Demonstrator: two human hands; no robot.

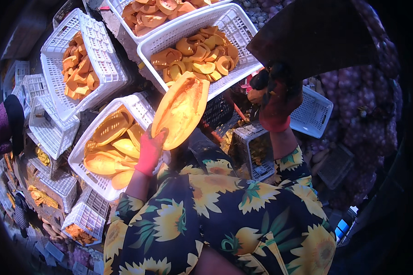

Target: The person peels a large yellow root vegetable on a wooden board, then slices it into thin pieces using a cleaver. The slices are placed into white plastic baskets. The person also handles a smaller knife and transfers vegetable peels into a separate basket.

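My left hand (152,149), in a red glove, grips the lower end of a hollowed, peeled squash half (181,111), its cut side up. My right hand (278,98), in a red and black glove, is raised and closed on the handle of a large, dark, broad-bladed knife (313,37). Below my left hand a white plastic crate (76,161) holds several long squash halves (105,161). Beyond the held half, another white crate (199,91) contains cut squash pieces (206,51).
A tilted white crate (105,51) of squash chunks stands at the upper left. A small crate (256,129) with scraps is below my right hand, and a blue-white basket (311,111) lies right. Net sacks (358,99) line the right; a purple-clad person's part (0,127) shows left.
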